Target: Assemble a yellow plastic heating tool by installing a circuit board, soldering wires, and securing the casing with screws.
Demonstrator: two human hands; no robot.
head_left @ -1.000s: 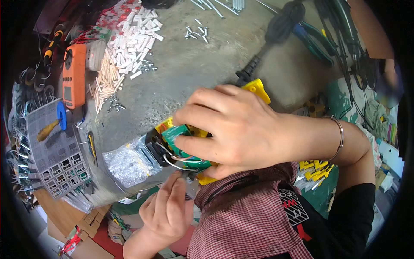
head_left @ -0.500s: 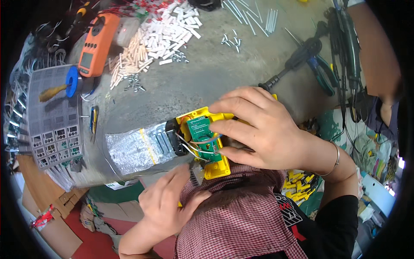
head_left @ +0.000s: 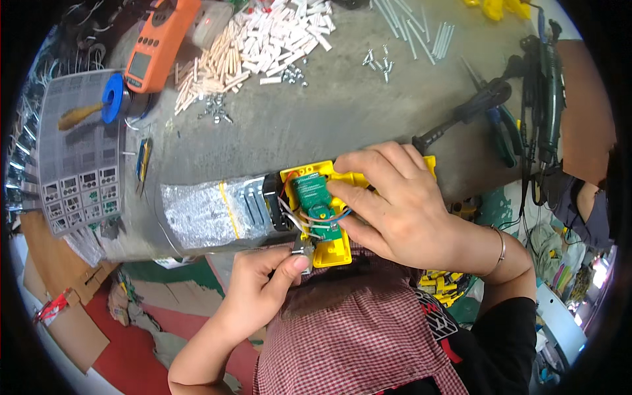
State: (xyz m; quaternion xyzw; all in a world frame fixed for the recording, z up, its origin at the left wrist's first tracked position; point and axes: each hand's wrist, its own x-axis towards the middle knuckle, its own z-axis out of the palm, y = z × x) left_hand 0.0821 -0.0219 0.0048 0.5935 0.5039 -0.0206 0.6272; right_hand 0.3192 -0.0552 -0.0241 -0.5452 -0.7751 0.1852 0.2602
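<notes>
A yellow plastic housing (head_left: 340, 253) lies at the bench's front edge, with green circuit boards (head_left: 313, 191) and several coloured wires inside. Attached at its left is a black-ended body wrapped in clear bubble wrap (head_left: 197, 214), with a yellow band around it. My right hand (head_left: 405, 210) grips the housing from the right, its fingertips over the boards and wires. Between thumb and bent fingers, my left hand (head_left: 263, 286) pinches a small grey metal part (head_left: 304, 246) at the housing's lower left edge. Its exact kind is hard to make out, being partly covered by the fingers.
Farther back lie white sleeves (head_left: 283, 33), wooden-coloured pegs (head_left: 214, 69) and loose screws (head_left: 216, 108). An orange multimeter (head_left: 158, 49) and a blue spool (head_left: 114, 99) sit left. Pliers (head_left: 503, 135) and a black-handled cabled tool (head_left: 477, 102) lie right.
My left hand has come up and right to the housing's lower left edge, its thumb now closed over the small part. My right hand stays on the housing. The whole view has shifted slightly.
</notes>
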